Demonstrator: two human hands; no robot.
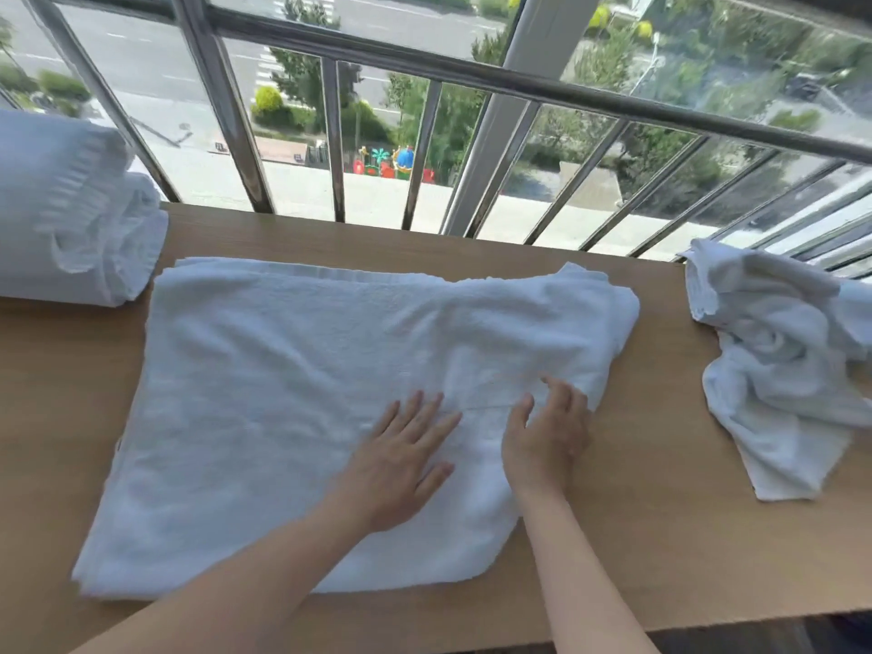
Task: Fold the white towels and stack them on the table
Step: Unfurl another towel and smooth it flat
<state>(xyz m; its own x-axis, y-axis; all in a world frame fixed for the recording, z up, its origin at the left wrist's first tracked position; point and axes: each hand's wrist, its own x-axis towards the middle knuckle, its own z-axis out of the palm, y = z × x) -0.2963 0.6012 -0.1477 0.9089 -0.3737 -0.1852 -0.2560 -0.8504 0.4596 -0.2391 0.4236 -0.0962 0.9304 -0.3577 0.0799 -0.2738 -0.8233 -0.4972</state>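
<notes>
A large white towel (292, 394) lies spread across the middle of the wooden table (660, 512), folded over on itself with a rumpled right edge. My left hand (401, 460) lies flat on it with straight, spread fingers, right of the towel's middle. Just beside it, my right hand (547, 431) rests on the towel near its right edge, fingers slightly bent over the cloth. A stack of folded white towels (66, 214) sits at the table's far left. A crumpled white towel (783, 370) lies in a heap at the right end.
A metal railing (330, 144) with vertical bars runs along the table's far edge, with a street and trees far below. Bare wood shows in front of the towel and between the towel and the crumpled heap.
</notes>
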